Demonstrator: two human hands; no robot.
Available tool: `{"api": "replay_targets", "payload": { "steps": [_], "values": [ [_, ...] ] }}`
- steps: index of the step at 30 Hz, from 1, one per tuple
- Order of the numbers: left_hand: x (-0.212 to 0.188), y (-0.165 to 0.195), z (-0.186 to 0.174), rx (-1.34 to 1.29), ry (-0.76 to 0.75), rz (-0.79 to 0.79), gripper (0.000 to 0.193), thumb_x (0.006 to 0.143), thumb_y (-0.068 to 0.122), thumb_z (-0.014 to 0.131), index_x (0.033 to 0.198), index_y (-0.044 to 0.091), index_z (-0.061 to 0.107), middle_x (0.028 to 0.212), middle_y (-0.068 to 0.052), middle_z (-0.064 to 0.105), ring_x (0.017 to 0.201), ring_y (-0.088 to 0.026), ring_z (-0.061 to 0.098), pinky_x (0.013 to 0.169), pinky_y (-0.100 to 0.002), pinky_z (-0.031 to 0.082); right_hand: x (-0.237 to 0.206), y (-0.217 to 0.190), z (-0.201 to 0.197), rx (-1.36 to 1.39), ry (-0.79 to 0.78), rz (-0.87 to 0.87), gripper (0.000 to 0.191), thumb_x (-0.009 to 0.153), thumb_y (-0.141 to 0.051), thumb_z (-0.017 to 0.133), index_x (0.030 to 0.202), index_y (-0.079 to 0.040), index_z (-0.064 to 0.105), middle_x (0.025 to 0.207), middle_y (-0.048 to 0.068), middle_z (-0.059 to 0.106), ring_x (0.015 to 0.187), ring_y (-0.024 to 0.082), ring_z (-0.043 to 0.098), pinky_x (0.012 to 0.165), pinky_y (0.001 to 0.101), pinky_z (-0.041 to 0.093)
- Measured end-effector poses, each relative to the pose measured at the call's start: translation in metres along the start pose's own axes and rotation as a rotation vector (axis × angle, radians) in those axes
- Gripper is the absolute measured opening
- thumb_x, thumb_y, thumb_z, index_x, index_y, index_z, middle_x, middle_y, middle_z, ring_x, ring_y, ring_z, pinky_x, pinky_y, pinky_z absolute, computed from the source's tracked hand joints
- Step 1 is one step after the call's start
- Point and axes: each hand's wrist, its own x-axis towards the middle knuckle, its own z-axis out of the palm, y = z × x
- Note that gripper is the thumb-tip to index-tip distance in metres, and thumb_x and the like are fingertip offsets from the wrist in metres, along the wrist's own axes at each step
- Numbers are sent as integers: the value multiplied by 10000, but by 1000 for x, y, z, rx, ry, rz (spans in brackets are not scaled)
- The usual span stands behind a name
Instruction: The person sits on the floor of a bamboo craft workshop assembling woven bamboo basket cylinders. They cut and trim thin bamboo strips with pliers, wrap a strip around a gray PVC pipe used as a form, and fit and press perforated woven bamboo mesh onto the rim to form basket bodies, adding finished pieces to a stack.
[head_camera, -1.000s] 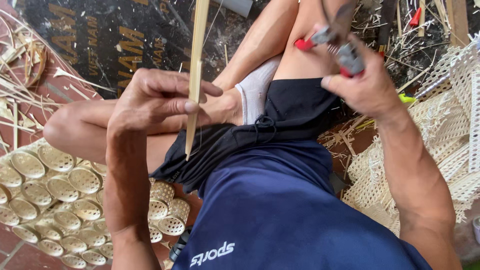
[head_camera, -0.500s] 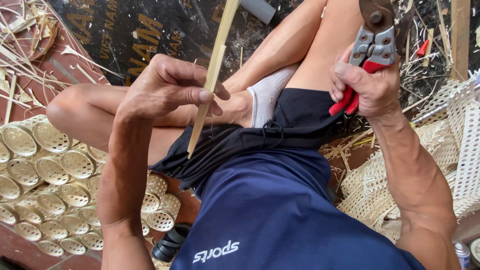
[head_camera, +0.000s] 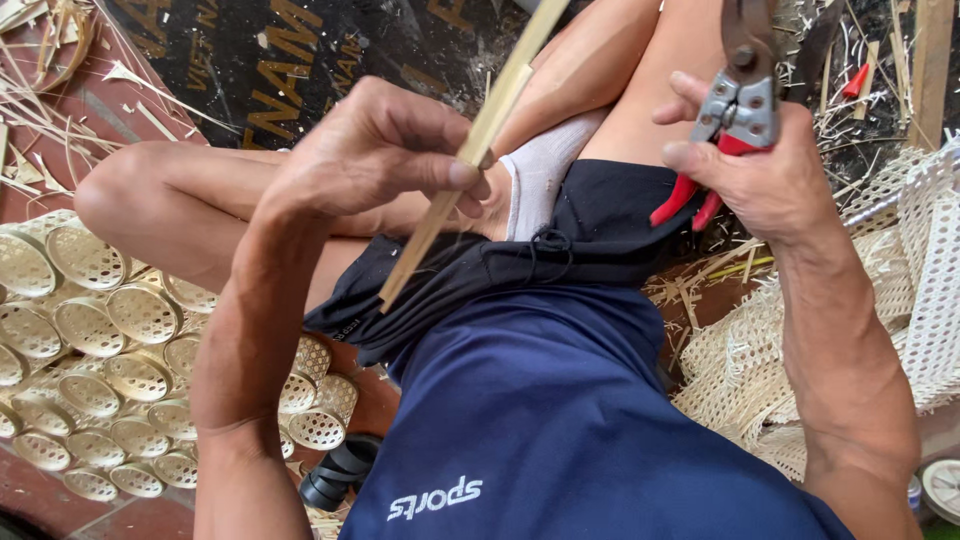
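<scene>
Left hand pinches a long pale bamboo strip; right hand grips red-handled metal shears above the lap.

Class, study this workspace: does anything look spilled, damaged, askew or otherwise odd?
Nothing is damaged. The floor is untidy: bamboo slivers and offcuts lie scattered at upper left and behind the shears. The small woven baskets lie in rows. The left hand holds a bamboo strip aslant; the right hand grips the shears.
</scene>
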Motion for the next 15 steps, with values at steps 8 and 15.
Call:
{"api": "replay_targets", "payload": {
  "steps": [8, 15],
  "values": [
    [28, -30, 41, -221, -254, -18, 212, 973, 35, 714, 1155, -72, 731, 1102, -147, 742, 936, -181, 760, 858, -327, 655, -25, -1, 6, 872, -310, 32, 671, 999, -105, 702, 1602, -59, 410, 1541, 213, 550, 1446, 411, 563, 1117, 656, 543],
    [10, -33, 19, -228, -195, 0, 263, 961, 61, 713, 1192, -64, 708, 1140, -129, 712, 937, -190, 753, 863, -321, 649, -19, -13, 24, 834, -418, -95, 692, 1028, -166, 723, 1619, -69, 377, 1659, 170, 442, 1590, 347, 401, 1258, 617, 451]
  ]
}}
